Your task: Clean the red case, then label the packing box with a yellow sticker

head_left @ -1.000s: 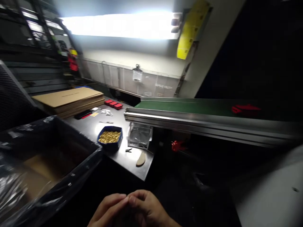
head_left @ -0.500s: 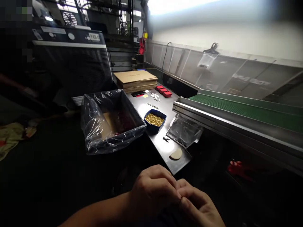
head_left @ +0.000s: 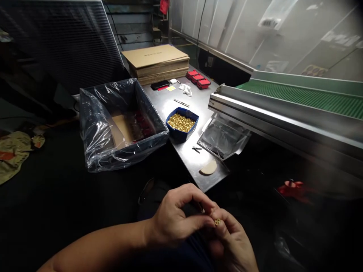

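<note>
Low in front of me, my left hand and my right hand meet at their fingertips. A few small ring-shaped brass pieces show between my right thumb and fingers, with my left thumb tip pressed up against them. My left thumb and index finger form a closed pinch there; whatever lies deeper between the fingertips is hidden. Beyond my hands, a blue bin full of small shiny brass pieces stands on the metal table. Small black pieces and a pale rounded pad lie nearer the table's corner.
To the left stands a plastic-lined crate with dark red parts inside. Stacked cardboard, red-and-black blocks, tweezers and a clear tray are on or by the table. A green conveyor runs along the right.
My view has tilted down and come closer to the table. My hands have shifted a little, the left fingers have opened into a rounder pinch, and the brass pieces now show.
</note>
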`<act>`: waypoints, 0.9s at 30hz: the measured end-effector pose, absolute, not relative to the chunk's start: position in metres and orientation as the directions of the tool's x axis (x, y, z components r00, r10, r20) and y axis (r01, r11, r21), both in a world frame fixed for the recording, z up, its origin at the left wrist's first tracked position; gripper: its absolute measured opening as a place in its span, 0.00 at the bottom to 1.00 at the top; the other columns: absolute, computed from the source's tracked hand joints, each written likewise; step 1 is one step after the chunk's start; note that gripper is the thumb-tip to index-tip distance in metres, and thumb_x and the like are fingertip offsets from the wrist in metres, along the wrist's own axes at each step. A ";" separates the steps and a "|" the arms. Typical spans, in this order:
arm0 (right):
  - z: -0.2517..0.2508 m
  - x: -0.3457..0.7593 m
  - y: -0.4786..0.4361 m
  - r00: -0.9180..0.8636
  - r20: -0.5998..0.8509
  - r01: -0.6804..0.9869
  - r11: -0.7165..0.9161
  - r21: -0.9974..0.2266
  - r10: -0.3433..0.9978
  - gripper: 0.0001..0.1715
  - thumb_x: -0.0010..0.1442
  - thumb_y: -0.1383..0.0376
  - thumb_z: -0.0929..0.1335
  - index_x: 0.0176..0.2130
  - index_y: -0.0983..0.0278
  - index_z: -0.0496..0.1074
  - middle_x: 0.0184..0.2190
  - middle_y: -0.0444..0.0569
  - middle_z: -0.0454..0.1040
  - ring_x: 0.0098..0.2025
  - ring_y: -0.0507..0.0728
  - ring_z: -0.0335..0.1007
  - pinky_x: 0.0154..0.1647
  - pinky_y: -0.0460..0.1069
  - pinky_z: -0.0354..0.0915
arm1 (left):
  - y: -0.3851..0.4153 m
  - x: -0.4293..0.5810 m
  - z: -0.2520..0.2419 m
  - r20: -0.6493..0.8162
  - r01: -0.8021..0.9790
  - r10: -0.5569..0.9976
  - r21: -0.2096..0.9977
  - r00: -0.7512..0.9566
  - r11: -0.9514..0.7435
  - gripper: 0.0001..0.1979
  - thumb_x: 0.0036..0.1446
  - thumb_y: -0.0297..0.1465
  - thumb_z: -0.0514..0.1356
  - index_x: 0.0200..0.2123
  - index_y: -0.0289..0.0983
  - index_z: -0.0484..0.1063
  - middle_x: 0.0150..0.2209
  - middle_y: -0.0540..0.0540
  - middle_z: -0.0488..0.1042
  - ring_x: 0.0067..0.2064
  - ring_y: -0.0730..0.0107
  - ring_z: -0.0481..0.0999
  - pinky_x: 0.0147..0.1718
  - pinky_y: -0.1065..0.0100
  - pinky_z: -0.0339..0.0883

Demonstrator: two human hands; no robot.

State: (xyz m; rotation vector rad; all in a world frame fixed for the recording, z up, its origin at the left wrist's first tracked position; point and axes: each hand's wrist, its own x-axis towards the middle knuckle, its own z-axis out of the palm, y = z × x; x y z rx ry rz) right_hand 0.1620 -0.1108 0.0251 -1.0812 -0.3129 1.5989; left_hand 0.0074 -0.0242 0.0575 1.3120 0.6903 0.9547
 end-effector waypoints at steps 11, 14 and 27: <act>0.025 0.170 -0.102 0.019 -0.436 -0.600 -0.338 -0.725 0.900 0.08 0.53 0.56 0.78 0.32 0.55 0.81 0.36 0.47 0.71 0.38 0.54 0.70 0.40 0.48 0.70 | -0.018 0.016 0.054 0.238 -0.169 0.865 0.969 0.442 -0.181 0.08 0.55 0.26 0.71 0.39 0.34 0.79 0.35 0.44 0.80 0.36 0.70 0.78 0.39 0.71 0.74; 0.026 0.171 -0.099 -0.009 -0.332 -0.571 -0.277 -0.773 0.943 0.03 0.58 0.58 0.76 0.34 0.54 0.81 0.34 0.46 0.70 0.36 0.52 0.70 0.39 0.48 0.70 | -0.017 0.016 0.051 0.350 -0.202 0.842 0.935 0.410 -0.290 0.10 0.54 0.26 0.72 0.40 0.33 0.78 0.33 0.44 0.80 0.37 0.69 0.79 0.39 0.69 0.74; 0.024 0.177 -0.098 0.112 -0.163 -0.318 -0.120 -0.940 0.980 0.04 0.62 0.63 0.73 0.38 0.54 0.81 0.36 0.47 0.72 0.38 0.53 0.72 0.39 0.47 0.73 | -0.016 0.018 0.046 0.391 -0.219 0.845 0.918 0.366 -0.330 0.08 0.55 0.24 0.71 0.38 0.31 0.78 0.34 0.39 0.82 0.38 0.64 0.82 0.41 0.67 0.77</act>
